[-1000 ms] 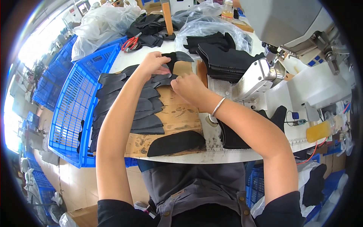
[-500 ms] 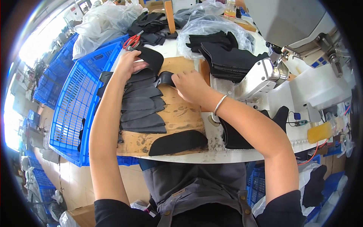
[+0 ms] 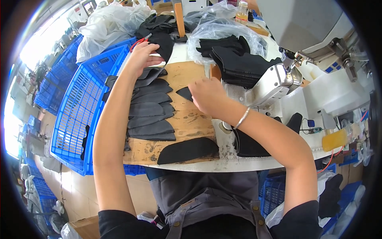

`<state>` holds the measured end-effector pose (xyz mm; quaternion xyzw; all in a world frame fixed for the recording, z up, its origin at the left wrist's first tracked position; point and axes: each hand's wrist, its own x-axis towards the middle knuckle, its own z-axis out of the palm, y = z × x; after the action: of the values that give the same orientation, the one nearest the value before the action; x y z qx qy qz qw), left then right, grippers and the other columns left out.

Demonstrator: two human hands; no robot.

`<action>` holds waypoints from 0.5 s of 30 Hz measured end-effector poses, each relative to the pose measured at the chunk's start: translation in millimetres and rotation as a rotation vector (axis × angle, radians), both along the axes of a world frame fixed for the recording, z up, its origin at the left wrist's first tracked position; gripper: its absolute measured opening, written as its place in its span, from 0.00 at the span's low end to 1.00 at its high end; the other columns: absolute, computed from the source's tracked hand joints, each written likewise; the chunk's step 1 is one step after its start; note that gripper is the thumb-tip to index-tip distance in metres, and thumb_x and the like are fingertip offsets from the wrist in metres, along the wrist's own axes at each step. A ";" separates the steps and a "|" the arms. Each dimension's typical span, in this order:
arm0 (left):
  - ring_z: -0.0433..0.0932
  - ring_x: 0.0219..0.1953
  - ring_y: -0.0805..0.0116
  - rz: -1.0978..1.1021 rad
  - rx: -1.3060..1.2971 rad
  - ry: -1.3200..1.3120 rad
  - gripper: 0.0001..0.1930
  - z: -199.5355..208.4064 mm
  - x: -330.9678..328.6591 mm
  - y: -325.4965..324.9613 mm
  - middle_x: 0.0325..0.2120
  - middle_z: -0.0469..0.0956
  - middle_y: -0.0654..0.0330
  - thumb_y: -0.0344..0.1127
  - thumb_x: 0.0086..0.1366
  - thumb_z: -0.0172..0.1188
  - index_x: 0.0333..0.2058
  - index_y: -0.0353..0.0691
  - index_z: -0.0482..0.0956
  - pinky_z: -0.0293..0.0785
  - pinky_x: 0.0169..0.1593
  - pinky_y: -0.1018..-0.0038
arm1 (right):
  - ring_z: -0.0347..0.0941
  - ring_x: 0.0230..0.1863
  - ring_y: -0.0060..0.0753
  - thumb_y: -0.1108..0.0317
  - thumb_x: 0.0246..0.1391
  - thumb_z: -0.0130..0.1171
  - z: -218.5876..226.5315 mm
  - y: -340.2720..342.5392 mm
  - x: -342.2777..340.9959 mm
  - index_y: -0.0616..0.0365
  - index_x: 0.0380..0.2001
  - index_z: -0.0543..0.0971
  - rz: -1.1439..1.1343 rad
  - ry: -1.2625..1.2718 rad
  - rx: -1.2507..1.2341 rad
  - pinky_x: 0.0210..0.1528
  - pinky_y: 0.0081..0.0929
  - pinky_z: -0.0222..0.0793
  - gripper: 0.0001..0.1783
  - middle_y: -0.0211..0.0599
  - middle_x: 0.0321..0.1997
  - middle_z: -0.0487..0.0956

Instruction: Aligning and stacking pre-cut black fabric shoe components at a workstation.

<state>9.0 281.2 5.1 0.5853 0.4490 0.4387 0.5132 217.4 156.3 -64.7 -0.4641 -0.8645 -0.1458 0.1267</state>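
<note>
Up by the top of the brown board [image 3: 195, 125], my left hand [image 3: 144, 59] grips a curved black fabric piece [image 3: 163, 44], its end hanging past the fingers. My right hand [image 3: 206, 95] is closed over the middle of the board on a small dark piece [image 3: 184, 93]; only a pointed end shows, the rest is hidden under the fingers. Between my left forearm and the board's middle lie several dark grey pieces [image 3: 149, 109], overlapping in a row. One larger black piece [image 3: 187, 151] lies flat at the near edge.
A blue basket [image 3: 75, 115] stands left of the table. Red-handled scissors [image 3: 137, 43] lie beyond my left hand. At right are a sewing machine [image 3: 274, 81], stacked black pieces [image 3: 242, 63] and a bottle of yellow liquid [image 3: 334, 139]. Clear plastic bags [image 3: 223, 30] lie at the back.
My left hand has moved slightly away and right with the black fabric piece. My right hand has moved right and nearer, carrying the dark piece away from the row.
</note>
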 end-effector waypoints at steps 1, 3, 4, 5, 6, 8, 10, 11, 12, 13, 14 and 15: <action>0.81 0.33 0.64 -0.042 0.022 0.051 0.12 3.5 5.7 -5.8 0.34 0.78 0.56 0.36 0.61 0.56 0.40 0.34 0.74 0.80 0.37 0.72 | 0.76 0.37 0.39 0.66 0.43 0.61 4.1 -3.1 5.2 0.58 0.31 0.74 -0.026 0.072 -0.002 0.35 0.37 0.69 0.12 0.45 0.37 0.77; 0.80 0.32 0.67 -0.049 0.073 0.088 0.13 8.5 6.5 -13.9 0.33 0.78 0.57 0.36 0.61 0.57 0.40 0.34 0.74 0.79 0.36 0.73 | 0.75 0.41 0.43 0.65 0.44 0.61 23.7 -8.5 11.0 0.61 0.38 0.71 -0.021 0.213 -0.037 0.39 0.39 0.70 0.18 0.49 0.43 0.74; 0.79 0.32 0.70 -0.061 0.122 0.125 0.13 8.5 6.9 -16.9 0.32 0.78 0.59 0.37 0.61 0.58 0.40 0.35 0.74 0.78 0.36 0.75 | 0.74 0.44 0.47 0.65 0.45 0.61 28.4 -7.2 12.7 0.64 0.44 0.68 -0.022 0.353 -0.074 0.43 0.41 0.71 0.23 0.53 0.49 0.70; 0.79 0.32 0.70 -0.062 0.122 0.125 0.13 8.9 10.2 -18.6 0.32 0.78 0.59 0.37 0.61 0.58 0.40 0.35 0.74 0.78 0.36 0.75 | 0.74 0.44 0.47 0.65 0.45 0.61 30.9 -3.7 16.3 0.64 0.44 0.68 -0.024 0.353 -0.074 0.43 0.41 0.71 0.23 0.53 0.49 0.70; 0.78 0.31 0.73 -0.120 0.177 0.196 0.12 9.4 13.2 -20.3 0.31 0.78 0.60 0.37 0.61 0.59 0.39 0.35 0.75 0.77 0.35 0.76 | 0.72 0.48 0.51 0.66 0.46 0.60 33.9 0.8 19.7 0.66 0.49 0.64 -0.038 0.465 -0.121 0.47 0.41 0.70 0.28 0.55 0.51 0.68; 0.76 0.29 0.77 -0.239 0.261 0.323 0.11 5.8 18.6 -21.8 0.28 0.77 0.62 0.36 0.60 0.61 0.37 0.36 0.75 0.75 0.32 0.79 | 0.67 0.55 0.54 0.69 0.46 0.59 35.1 6.8 18.0 0.64 0.61 0.55 -0.046 0.651 -0.112 0.52 0.40 0.69 0.39 0.57 0.56 0.65; 0.75 0.26 0.77 -0.290 0.282 0.473 0.11 -3.5 20.6 -19.0 0.26 0.76 0.63 0.36 0.59 0.61 0.35 0.35 0.76 0.74 0.30 0.79 | 0.67 0.56 0.54 0.71 0.46 0.58 35.1 13.2 10.7 0.61 0.62 0.55 0.023 0.538 0.060 0.53 0.41 0.68 0.39 0.56 0.58 0.64; 0.75 0.25 0.77 -0.320 0.281 0.520 0.11 -7.4 22.5 -20.1 0.25 0.76 0.63 0.36 0.59 0.61 0.34 0.34 0.76 0.74 0.30 0.79 | 0.66 0.56 0.53 0.74 0.47 0.57 35.6 17.3 8.0 0.58 0.63 0.56 0.089 0.421 0.224 0.55 0.42 0.67 0.39 0.56 0.60 0.62; 0.75 0.24 0.76 -0.339 0.306 0.500 0.11 -12.3 24.2 -22.0 0.25 0.76 0.63 0.36 0.58 0.61 0.32 0.33 0.75 0.74 0.29 0.78 | 0.68 0.55 0.46 0.75 0.48 0.55 39.4 25.8 6.7 0.53 0.63 0.59 0.195 0.300 0.403 0.56 0.43 0.65 0.36 0.50 0.58 0.66; 0.75 0.24 0.76 -0.342 0.310 0.501 0.11 -13.9 24.3 -21.3 0.25 0.76 0.63 0.36 0.58 0.61 0.32 0.33 0.75 0.74 0.29 0.78 | 0.68 0.55 0.46 0.75 0.48 0.55 40.9 30.7 4.5 0.53 0.63 0.59 0.193 0.301 0.407 0.56 0.43 0.65 0.36 0.50 0.58 0.66; 0.75 0.25 0.76 -0.372 0.310 0.528 0.10 -14.2 23.8 -21.3 0.27 0.77 0.61 0.35 0.58 0.60 0.33 0.33 0.75 0.74 0.30 0.78 | 0.69 0.54 0.43 0.74 0.50 0.54 38.3 36.4 2.6 0.52 0.63 0.60 0.196 0.195 0.404 0.55 0.42 0.66 0.35 0.46 0.54 0.71; 0.76 0.26 0.75 -0.403 0.311 0.555 0.09 -14.6 23.4 -20.8 0.29 0.79 0.59 0.33 0.57 0.59 0.33 0.32 0.75 0.74 0.31 0.77 | 0.70 0.52 0.40 0.73 0.51 0.53 35.8 42.0 1.1 0.51 0.63 0.61 0.199 0.088 0.399 0.54 0.41 0.66 0.33 0.42 0.49 0.75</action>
<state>32.4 260.4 -9.4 0.8295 0.3748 0.2165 0.3530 218.5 198.2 -28.9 -0.3480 -0.8537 -0.2803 0.2674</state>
